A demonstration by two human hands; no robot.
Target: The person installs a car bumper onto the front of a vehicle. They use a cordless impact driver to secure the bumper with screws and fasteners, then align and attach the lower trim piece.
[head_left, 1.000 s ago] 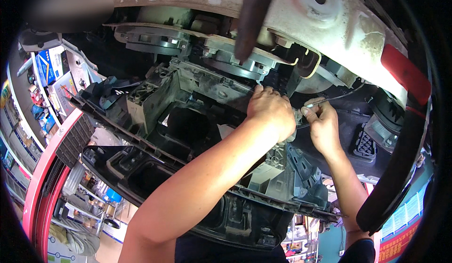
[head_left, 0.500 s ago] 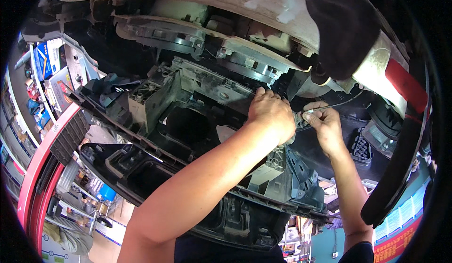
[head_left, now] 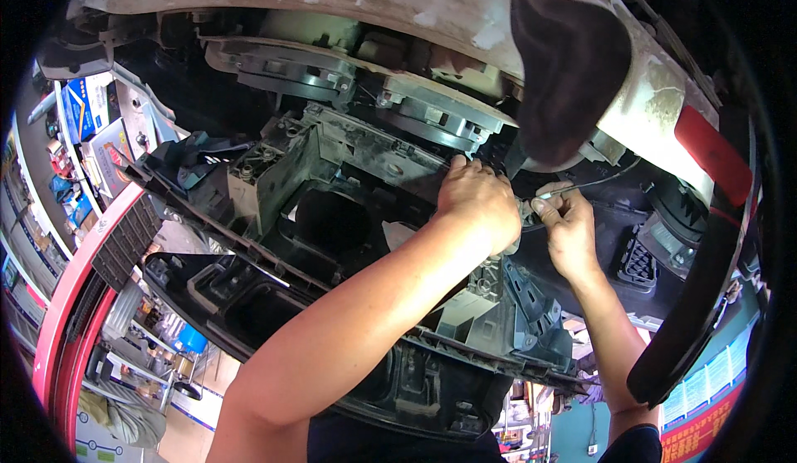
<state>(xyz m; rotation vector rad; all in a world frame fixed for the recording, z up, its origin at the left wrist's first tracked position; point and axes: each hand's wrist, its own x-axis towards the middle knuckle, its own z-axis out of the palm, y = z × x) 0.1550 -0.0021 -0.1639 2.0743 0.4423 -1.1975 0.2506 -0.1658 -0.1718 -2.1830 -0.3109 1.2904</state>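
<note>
My left hand [head_left: 477, 202] has its fingers curled over the upper right part of a dusty dark plastic frame [head_left: 378, 164], on something small and mostly hidden beneath it. Just to its right, my right hand [head_left: 565, 226] pinches the pale end of a thin cable [head_left: 599, 180], which runs up toward the car body [head_left: 647, 119]. A small grimy part [head_left: 525, 212] sits between the two hands. Round metal components [head_left: 440, 119] hang on a bracket just above my fingers.
A dark blurred shape [head_left: 564, 65] covers the upper right. A red piece [head_left: 714, 152] and a black strip [head_left: 689, 338] edge the right side. A red panel [head_left: 79, 297] and cluttered shelves [head_left: 91, 114] are at the left. A black plastic piece [head_left: 207, 297] lies below the frame.
Both hands stay close together, with the right hand shifting only slightly. The dark blurred shape at the top has moved right and broadened since a second ago, and the view has shifted slightly.
</note>
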